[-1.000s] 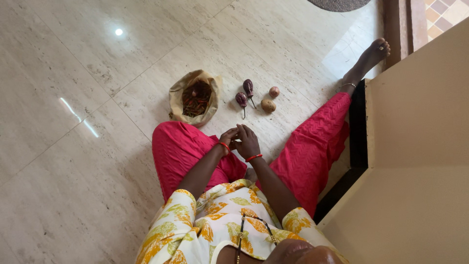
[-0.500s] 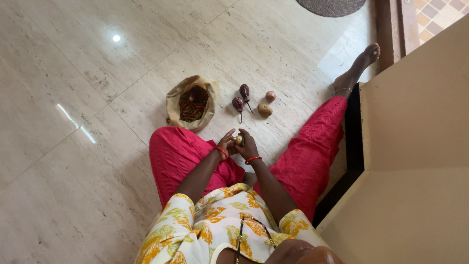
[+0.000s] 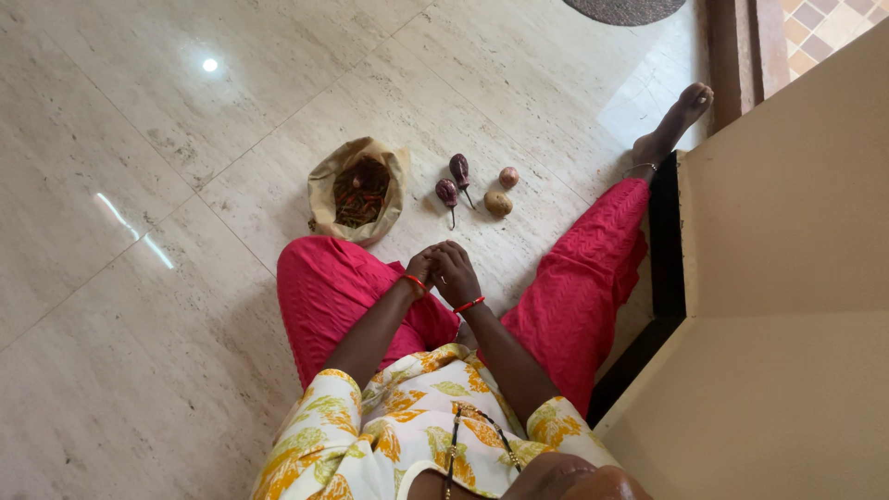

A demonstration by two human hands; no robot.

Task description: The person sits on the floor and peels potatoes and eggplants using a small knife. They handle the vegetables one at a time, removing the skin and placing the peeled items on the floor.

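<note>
Brown paper bag [image 3: 359, 190] of reddish pods served as my landmark. Just below it, my left hand [image 3: 421, 270] and right hand [image 3: 456, 273] met over pink-trousered lap [image 3: 343, 292], fingers curled together; contents hidden. Two purple aubergines [image 3: 454, 181] lay right of it, within reach.

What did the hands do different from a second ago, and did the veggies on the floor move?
Not much changed. The left hand and right hand stay pressed together over the lap. Half a second ago a small pale thing showed between them; now the fingers hide it. The paper bag, two purple brinjals and two round vegetables lie where they were on the floor.
</note>
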